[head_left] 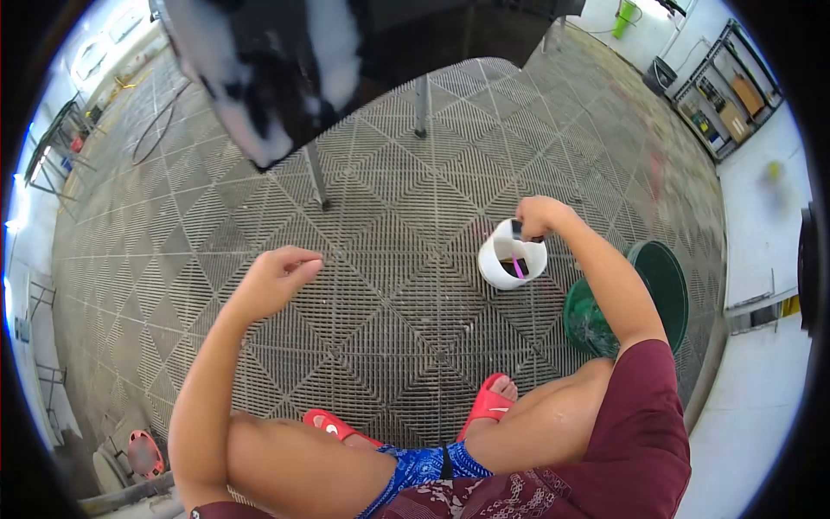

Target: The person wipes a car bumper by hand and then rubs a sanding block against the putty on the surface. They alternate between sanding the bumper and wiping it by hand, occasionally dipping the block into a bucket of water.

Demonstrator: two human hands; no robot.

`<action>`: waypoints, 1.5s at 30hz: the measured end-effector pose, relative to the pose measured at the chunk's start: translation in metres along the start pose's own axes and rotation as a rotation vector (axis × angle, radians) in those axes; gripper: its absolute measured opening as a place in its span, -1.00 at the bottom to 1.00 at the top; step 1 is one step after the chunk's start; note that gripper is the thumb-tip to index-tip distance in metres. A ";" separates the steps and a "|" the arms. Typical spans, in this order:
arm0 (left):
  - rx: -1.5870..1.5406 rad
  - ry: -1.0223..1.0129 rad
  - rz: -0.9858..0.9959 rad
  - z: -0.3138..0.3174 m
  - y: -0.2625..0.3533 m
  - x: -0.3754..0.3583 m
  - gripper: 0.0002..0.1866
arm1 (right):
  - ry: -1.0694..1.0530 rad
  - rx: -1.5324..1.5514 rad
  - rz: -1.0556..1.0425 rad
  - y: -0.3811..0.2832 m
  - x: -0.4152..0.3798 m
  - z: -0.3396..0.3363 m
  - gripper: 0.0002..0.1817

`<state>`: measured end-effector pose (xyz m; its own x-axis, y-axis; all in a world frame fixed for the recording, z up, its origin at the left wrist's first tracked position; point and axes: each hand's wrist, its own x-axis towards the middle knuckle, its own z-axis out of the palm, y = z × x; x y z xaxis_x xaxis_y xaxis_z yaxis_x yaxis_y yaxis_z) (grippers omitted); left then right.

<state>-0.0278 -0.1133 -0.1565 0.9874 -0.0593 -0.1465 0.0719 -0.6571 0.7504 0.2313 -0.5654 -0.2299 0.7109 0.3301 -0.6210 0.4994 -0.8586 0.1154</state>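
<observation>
My right hand (pixel 538 216) is closed at the far rim of a small white bucket (pixel 494 259) standing on the floor. Dark parts show beside and under its fingers, but what it grips I cannot make out. Inside the bucket a purple stick-like thing (pixel 518 266) leans among dark contents. My left hand (pixel 281 278) hovers over the floor, fingers loosely bent with a gap to the thumb, holding nothing. Ahead, a glossy black panel (pixel 415 43) with whitish streaks or reflections rests on metal legs (pixel 421 108).
Green buckets (pixel 661 285) stand by my right knee, below my forearm. Patterned grating tiles (pixel 389 259) cover the floor. Wall shelves (pixel 726 95) hold boxes at the upper right, near a black bin (pixel 660 76). A hose (pixel 160 130) lies at the upper left.
</observation>
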 end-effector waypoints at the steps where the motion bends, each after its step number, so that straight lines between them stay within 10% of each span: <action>1: -0.030 -0.011 -0.048 -0.001 -0.003 -0.001 -0.59 | -0.004 -0.021 0.014 0.016 0.003 0.020 -0.48; 13: 0.096 -0.043 -0.068 0.017 -0.004 0.003 -0.59 | 0.491 0.085 0.070 0.013 0.109 0.201 -0.72; 24: 0.301 -0.004 0.014 -0.039 0.016 -0.003 -0.56 | -0.156 -0.120 0.086 0.025 0.027 0.042 -0.41; 31: -0.164 0.480 0.197 -0.144 0.103 0.045 -0.65 | -0.071 0.818 -0.615 -0.036 -0.067 -0.038 -0.35; 34: -0.628 0.628 0.362 -0.160 0.138 0.057 -0.64 | 0.125 -0.122 -0.458 -0.100 -0.040 0.002 -0.48; 38: -0.748 0.614 0.452 -0.151 0.159 0.031 -0.64 | 0.243 0.191 -0.480 -0.144 -0.084 -0.024 -0.49; 45: -0.677 0.395 0.698 -0.155 0.169 0.007 -0.52 | 1.416 0.275 -0.827 -0.203 -0.249 -0.162 -0.54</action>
<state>0.0127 -0.1083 0.0689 0.8072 0.0663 0.5866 -0.5875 -0.0067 0.8092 0.0329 -0.4098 0.0268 0.2498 0.6404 0.7263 0.9585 -0.2699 -0.0917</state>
